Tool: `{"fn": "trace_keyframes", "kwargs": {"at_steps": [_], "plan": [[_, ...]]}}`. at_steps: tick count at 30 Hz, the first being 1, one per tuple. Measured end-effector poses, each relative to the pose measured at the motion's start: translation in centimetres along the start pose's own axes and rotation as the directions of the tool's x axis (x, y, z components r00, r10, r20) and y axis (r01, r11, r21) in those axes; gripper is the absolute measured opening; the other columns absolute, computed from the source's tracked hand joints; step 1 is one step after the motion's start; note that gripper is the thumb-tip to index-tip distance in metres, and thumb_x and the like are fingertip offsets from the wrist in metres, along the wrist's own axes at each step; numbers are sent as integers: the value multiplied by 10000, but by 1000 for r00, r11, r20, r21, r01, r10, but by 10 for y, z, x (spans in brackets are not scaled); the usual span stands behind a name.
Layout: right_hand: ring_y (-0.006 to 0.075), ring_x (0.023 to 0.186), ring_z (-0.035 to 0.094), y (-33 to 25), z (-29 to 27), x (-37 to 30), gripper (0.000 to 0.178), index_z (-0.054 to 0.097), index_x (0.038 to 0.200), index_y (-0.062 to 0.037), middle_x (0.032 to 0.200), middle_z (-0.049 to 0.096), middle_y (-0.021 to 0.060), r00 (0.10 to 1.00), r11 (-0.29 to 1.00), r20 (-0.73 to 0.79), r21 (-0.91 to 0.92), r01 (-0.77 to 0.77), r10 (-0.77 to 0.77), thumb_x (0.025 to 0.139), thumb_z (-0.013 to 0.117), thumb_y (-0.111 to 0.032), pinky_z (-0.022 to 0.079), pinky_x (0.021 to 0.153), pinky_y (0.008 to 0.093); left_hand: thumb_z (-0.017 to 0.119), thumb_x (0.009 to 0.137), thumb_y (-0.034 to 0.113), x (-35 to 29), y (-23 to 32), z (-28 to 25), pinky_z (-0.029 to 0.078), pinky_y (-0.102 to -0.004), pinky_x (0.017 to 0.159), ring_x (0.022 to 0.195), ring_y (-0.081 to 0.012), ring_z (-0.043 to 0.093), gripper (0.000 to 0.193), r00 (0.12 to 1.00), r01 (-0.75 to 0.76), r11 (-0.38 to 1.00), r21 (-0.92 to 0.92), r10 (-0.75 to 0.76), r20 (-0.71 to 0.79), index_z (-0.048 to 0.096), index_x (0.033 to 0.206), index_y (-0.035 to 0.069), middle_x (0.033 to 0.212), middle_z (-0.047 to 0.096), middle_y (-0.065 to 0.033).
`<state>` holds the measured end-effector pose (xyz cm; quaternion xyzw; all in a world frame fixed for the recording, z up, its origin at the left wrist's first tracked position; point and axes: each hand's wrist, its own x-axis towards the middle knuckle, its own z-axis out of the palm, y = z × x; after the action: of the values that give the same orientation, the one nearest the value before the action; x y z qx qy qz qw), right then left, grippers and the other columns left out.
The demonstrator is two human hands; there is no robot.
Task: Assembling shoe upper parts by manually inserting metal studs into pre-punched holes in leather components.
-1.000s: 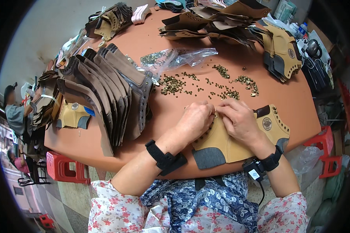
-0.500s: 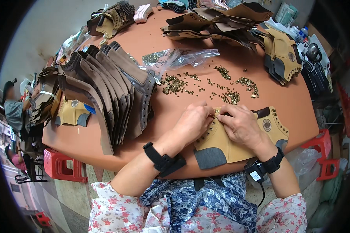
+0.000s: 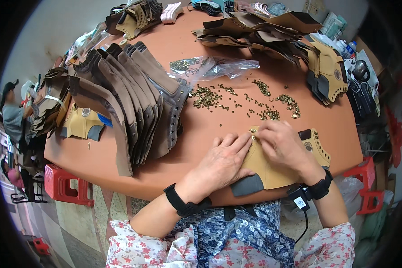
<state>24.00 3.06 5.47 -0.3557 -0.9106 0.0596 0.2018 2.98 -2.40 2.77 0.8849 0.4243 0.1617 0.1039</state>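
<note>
The tan shoe piece [image 3: 272,174] lies at the table's [image 3: 192,143] near edge, likely light and bendy, best held flat by its left side. Your left hand [image 3: 223,160] spreads there; your right hand [image 3: 283,145] bunches at its top, grip unclear. Beyond lie studs [image 3: 205,97], probably slippery.

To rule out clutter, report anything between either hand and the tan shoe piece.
Nothing visible: the left hand rests on the tan shoe piece, the right hand is at its upper edge, and the loose metal bits lie beyond it.
</note>
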Motion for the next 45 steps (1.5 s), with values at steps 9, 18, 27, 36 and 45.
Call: {"fn": "trace_keyframes", "kwargs": {"at_steps": [9, 18, 27, 36, 45], "plan": [[368, 824, 655, -10, 26, 60, 137, 707, 908, -35, 851, 676, 161, 996, 976, 74, 207, -69, 55, 865, 650, -152, 518, 720, 446, 675, 837, 476, -2, 3, 13, 417, -429, 924, 1233, -293, 448, 641, 996, 9, 1000, 8, -9, -86, 577, 1242, -11, 1269, 514, -119], [353, 818, 654, -24, 34, 89, 107, 700, 884, -22, 834, 668, 156, 965, 982, 233, 112, -149, 120, 824, 666, -103, 512, 728, 430, 674, 824, 472, -7, 4, 16, 418, -418, 918, 1223, -281, 457, 651, 991, 26, 1000, -14, -28, -130, 591, 1224, -35, 1256, 526, -109], [330, 770, 652, -14, 40, 85, 86, 664, 858, -13, 802, 655, 149, 980, 987, 193, 136, -83, 55, 810, 657, -84, 515, 678, 400, 683, 828, 449, -4, 4, 15, 417, -452, 930, 1230, -284, 444, 662, 994, 16, 997, -73, -24, -109, 565, 1263, -35, 1285, 508, -113], [142, 655, 628, 4, 0, 17, 115, 678, 890, 22, 744, 676, 101, 905, 831, 53, 376, -409, 422, 821, 681, -71, 509, 623, 289, 688, 825, 466, -6, 4, 14, 410, -453, 954, 1194, -292, 478, 782, 994, 20, 999, -25, -23, -105, 481, 1370, -56, 1368, 484, -143], [237, 715, 694, -10, 14, 4, 87, 700, 915, -12, 810, 702, 136, 920, 871, -26, 334, -360, 390, 841, 674, -50, 535, 657, 331, 692, 819, 456, -3, 3, 7, 422, -429, 941, 1182, -286, 489, 771, 996, 3, 1000, -23, -5, -84, 489, 1357, -58, 1339, 503, -138]]}}
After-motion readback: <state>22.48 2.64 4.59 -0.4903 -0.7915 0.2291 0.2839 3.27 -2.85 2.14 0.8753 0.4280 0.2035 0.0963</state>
